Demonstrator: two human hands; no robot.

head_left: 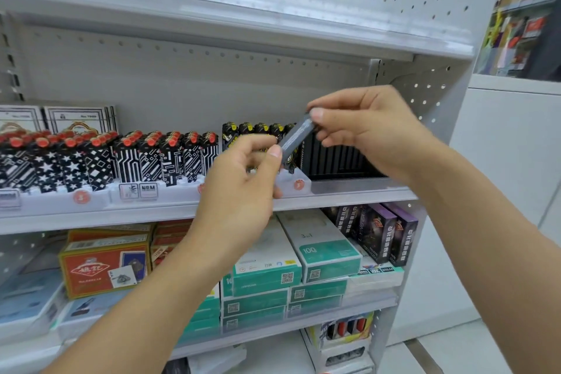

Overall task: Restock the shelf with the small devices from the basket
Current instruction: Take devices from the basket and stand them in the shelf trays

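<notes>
Both hands up in front of the shelf (212,206), sharing one small grey device (296,136). Left hand (243,179) pinching its low end with thumb and curled fingers. Right hand (364,127) pinching its top end with thumb and fingertips. Device tilted, held in the air, not touching the shelf. Just behind it, a black tray (340,158). Behind the left hand, yellow-topped lighters (255,130). Farther left, rows of red-topped lighters (100,155). Below the hands, green boxes (328,255).

Worn on the head, faced forward and slightly down, close to the white shelf (212,209), both hands within frame.
</notes>
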